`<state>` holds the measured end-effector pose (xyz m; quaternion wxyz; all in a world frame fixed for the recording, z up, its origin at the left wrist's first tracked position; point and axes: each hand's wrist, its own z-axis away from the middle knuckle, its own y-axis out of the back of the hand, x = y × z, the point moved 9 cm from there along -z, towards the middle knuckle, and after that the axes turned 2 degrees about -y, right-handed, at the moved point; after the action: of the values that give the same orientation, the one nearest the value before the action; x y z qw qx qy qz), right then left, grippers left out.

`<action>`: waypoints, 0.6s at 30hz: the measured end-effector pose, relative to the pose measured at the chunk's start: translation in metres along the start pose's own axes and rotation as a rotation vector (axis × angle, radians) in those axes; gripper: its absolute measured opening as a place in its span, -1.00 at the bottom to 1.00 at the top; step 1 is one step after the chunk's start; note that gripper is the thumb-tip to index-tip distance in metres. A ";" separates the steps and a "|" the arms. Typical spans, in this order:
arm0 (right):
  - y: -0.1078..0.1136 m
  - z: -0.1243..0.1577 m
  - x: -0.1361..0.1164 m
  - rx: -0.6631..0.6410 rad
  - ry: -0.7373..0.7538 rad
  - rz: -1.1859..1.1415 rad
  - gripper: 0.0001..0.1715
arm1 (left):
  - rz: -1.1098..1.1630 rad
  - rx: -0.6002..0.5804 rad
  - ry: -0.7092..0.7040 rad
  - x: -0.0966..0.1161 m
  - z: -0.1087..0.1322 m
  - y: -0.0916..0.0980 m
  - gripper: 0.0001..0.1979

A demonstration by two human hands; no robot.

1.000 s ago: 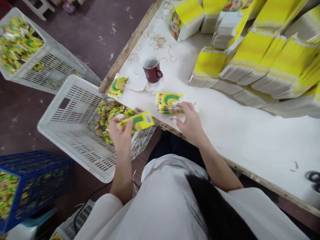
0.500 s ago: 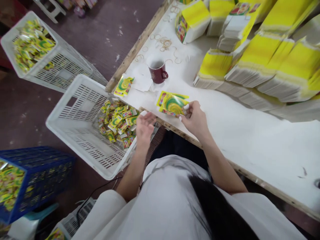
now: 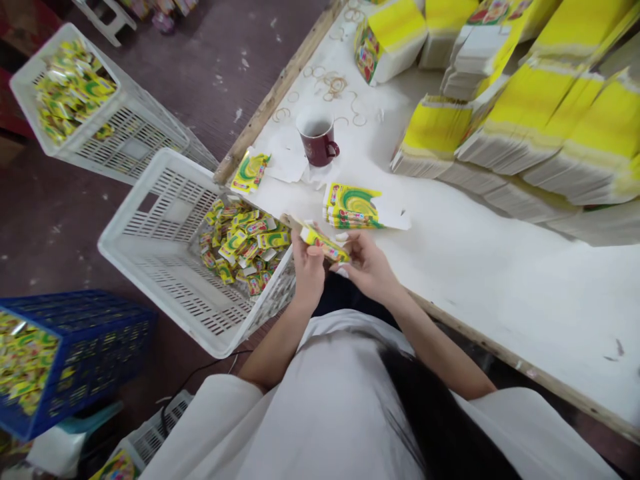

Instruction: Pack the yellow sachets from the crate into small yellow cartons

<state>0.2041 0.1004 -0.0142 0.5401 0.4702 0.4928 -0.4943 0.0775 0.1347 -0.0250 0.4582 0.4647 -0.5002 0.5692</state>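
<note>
Between my two hands, at the near table edge, is a small yellow and green printed carton [image 3: 325, 245]. My left hand [image 3: 307, 270] grips its left end, thumb on top. At its right end, my right hand [image 3: 367, 265] closes its fingers on the carton; white coverings show on some fingertips. Just beyond lies a small stack of flat yellow cartons [image 3: 354, 205] with white flaps to the right. Below and left of my hands, a white plastic crate [image 3: 150, 250] holds many small yellow cartons [image 3: 245, 243].
A dark red mug [image 3: 319, 143] stands on the white table [image 3: 490, 280], beside another flat carton [image 3: 250, 170] and rubber bands [image 3: 334, 85]. Tall stacks of yellow cartons [image 3: 535, 127] fill the back right. A second white crate [image 3: 125, 120] and a blue crate [image 3: 95, 353] stand left.
My right hand has come away from the flat stack toward me with one carton. My left hand has moved right and taken hold of it too.
</note>
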 end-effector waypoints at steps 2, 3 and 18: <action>0.016 -0.003 0.000 0.054 0.013 -0.002 -0.65 | 0.002 0.009 -0.042 -0.001 0.003 0.007 -0.41; 0.024 -0.004 0.000 0.075 0.019 0.008 -0.69 | 0.000 0.015 -0.057 -0.001 0.005 0.010 -0.49; 0.035 0.013 -0.046 0.167 0.438 0.683 -0.72 | -0.546 -0.560 -0.104 0.028 0.006 -0.013 -0.19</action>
<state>0.2389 0.0933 0.0332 0.5154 0.7430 0.3699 -0.2134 0.0867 0.1309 0.0047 0.6757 0.4660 -0.5167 0.2436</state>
